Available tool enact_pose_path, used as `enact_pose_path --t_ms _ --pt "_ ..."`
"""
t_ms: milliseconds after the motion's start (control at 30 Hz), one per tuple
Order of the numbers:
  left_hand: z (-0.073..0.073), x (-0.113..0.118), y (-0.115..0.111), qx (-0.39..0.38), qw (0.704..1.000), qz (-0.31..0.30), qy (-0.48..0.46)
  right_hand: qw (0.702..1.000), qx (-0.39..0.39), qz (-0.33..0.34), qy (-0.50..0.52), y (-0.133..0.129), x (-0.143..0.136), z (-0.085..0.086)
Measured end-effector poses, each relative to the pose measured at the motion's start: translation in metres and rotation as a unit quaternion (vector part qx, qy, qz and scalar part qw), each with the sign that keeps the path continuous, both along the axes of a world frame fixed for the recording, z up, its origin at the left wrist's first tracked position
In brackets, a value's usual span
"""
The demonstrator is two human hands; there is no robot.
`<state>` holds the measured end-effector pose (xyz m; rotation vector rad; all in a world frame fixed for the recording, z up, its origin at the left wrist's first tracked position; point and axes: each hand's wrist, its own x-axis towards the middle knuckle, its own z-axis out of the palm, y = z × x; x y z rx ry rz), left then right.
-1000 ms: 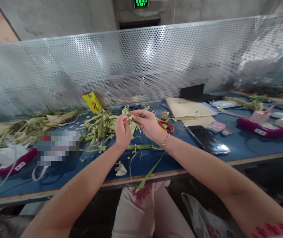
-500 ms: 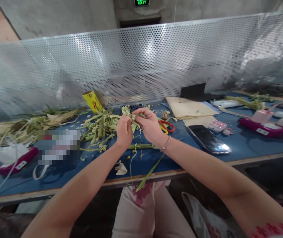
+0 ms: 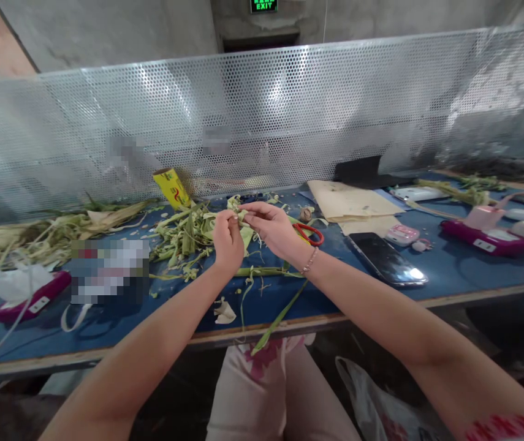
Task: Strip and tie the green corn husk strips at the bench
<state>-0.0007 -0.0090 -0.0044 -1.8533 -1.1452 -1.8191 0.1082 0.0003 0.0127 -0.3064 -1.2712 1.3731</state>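
Observation:
My left hand (image 3: pixel 228 244) is closed, its thumb and fingers pinching a pale green corn husk (image 3: pixel 246 231) above the table. Fingertip to fingertip with it, my right hand (image 3: pixel 276 231) grips the same husk from the right; the fingers hide most of it. Just left of my hands lies a tangled pile of green husk strips (image 3: pixel 188 236). Partly behind my right hand are scissors with red and yellow handles (image 3: pixel 314 234). Below my hands, a green stalk (image 3: pixel 262 271) lies across the blue table, and a long leaf strip (image 3: pixel 280 317) hangs over its front edge.
A yellow box (image 3: pixel 171 188) leans near the perforated metal screen (image 3: pixel 252 116). To the right are a phone (image 3: pixel 387 258), brown paper (image 3: pixel 349 199) and a magenta power strip (image 3: pixel 486 237). Another magenta power strip (image 3: pixel 32 297) and dry husks (image 3: pixel 100 223) lie left.
My right hand's fingers have shifted slightly and stretched out more toward the left fingertips. Both hands stay on the husk in nearly the same place.

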Motion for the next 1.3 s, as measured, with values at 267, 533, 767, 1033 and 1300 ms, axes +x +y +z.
enact_pose_path --t_ms 267,533,767,1033,1300 --pt "0.001 -0.003 0.001 -0.029 0.998 -0.020 -0.042 0.993 0.091 -0.061 -0.035 0.011 0.006 -0.003" --pt "0.001 -0.003 0.001 -0.058 0.996 -0.045 -0.048 0.991 0.096 -0.053 -0.076 0.018 0.009 -0.002" --pt "0.004 -0.003 0.001 -0.115 0.984 -0.102 -0.087 0.974 0.167 -0.086 -0.125 0.020 0.013 -0.001" --pt "0.006 0.007 -0.003 -0.175 0.954 -0.182 -0.163 0.955 0.211 -0.153 -0.142 0.022 0.012 -0.005" --pt "0.007 0.004 -0.005 -0.112 0.986 -0.110 -0.055 0.981 0.143 -0.096 -0.087 0.015 0.009 -0.006"
